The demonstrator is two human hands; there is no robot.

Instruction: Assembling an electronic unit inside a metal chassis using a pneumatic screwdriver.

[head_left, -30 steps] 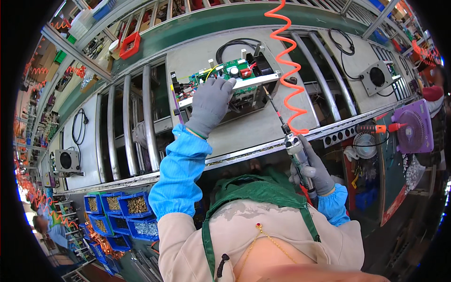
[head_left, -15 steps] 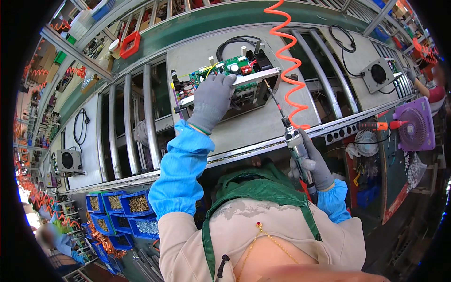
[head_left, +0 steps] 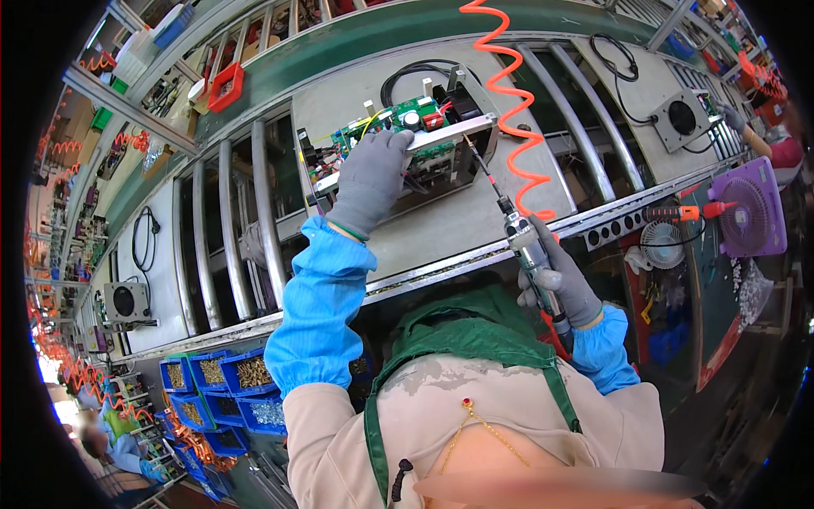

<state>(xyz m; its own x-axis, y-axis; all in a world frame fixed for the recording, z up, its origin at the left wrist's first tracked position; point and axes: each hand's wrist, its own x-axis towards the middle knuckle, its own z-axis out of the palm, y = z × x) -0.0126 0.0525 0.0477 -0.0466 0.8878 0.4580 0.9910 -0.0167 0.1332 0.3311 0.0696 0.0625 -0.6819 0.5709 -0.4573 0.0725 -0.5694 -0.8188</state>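
My gloved left hand (head_left: pixel 370 180) is closed over the front metal rail (head_left: pixel 454 133) of an open electronic unit, its fingers on the rail's upper edge. Inside the frame shows a green circuit board (head_left: pixel 413 119) with wires and components; a black fan (head_left: pixel 463 105) sits at its right end. In my gloved right hand (head_left: pixel 570 287) is a powered screwdriver (head_left: pixel 527 241), held slanting up and to the left. Its long bit (head_left: pixel 479 159) points at the rail near the right end. Whether the tip touches it, I cannot tell.
The unit stands on a grey board (head_left: pixel 407 242) on a roller conveyor (head_left: pixel 225 229). An orange coiled hose (head_left: pixel 517 81) hangs just right of it. Blue bins (head_left: pixel 254 392) of small metal parts stand lower left. A purple fan (head_left: pixel 749 212) and a co-worker's arm (head_left: pixel 750 136) are at right.
The whole view has shifted slightly, so the unit and both hands appear a little further left. My grip on the rail and on the screwdriver looks the same.
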